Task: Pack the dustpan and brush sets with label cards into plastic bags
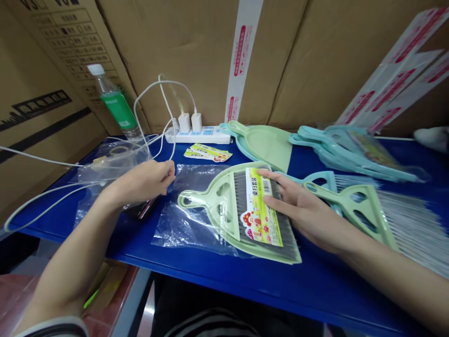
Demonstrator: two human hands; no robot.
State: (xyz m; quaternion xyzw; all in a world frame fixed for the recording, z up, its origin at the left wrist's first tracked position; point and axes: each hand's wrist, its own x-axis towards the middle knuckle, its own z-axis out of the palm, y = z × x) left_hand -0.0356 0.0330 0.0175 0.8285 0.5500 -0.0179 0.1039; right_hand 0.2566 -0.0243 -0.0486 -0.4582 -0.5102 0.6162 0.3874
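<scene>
item: green dustpan-and-brush set [229, 224], flat on blue table [210, 267], handle end toward my left hand [154, 182], overlapping clear bag [170, 229]. my right hand [308, 210]: at brush end, two fingers apart on label card [264, 210]; whether clamped, i cannot tell. my left: fingers curled together, near bag. behind: white power strip [199, 138], green dustpan [268, 142], cardboard [192, 47].

There are two hands [149, 180], one bottle [117, 105], one power strip [213, 135], three plainly visible brushes [229, 216], one printed card [263, 210] on a brush, at least two each of green dustpans [213, 199], white chargers [184, 123], clear bags [173, 229] and loose cards [207, 153], and several blue dustpans [345, 152] overlapping too closely to count.
</scene>
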